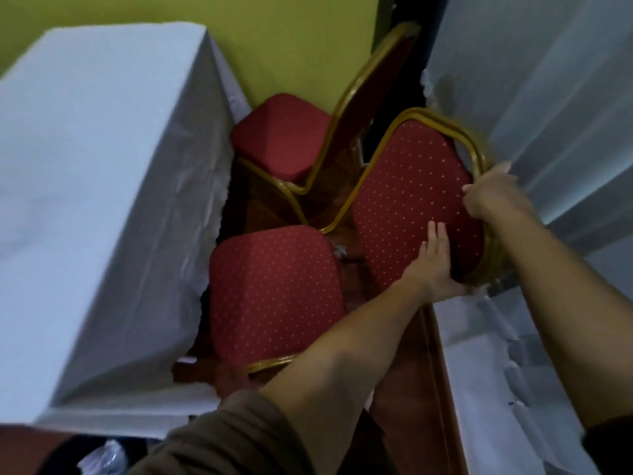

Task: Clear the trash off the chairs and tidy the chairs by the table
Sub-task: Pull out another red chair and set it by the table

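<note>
Red cloth, gold metal, white drape.
Matt dotted fabric on near chair [274, 289], glossy gold metal frame [428, 113]; plain red cloth on far chair [277, 138]; creased white cloth over left counter [85, 132].

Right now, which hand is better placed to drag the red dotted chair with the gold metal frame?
Probably the right hand: it grips the gold frame of the red dotted chair. The left hand lies flat on the padding.
</note>
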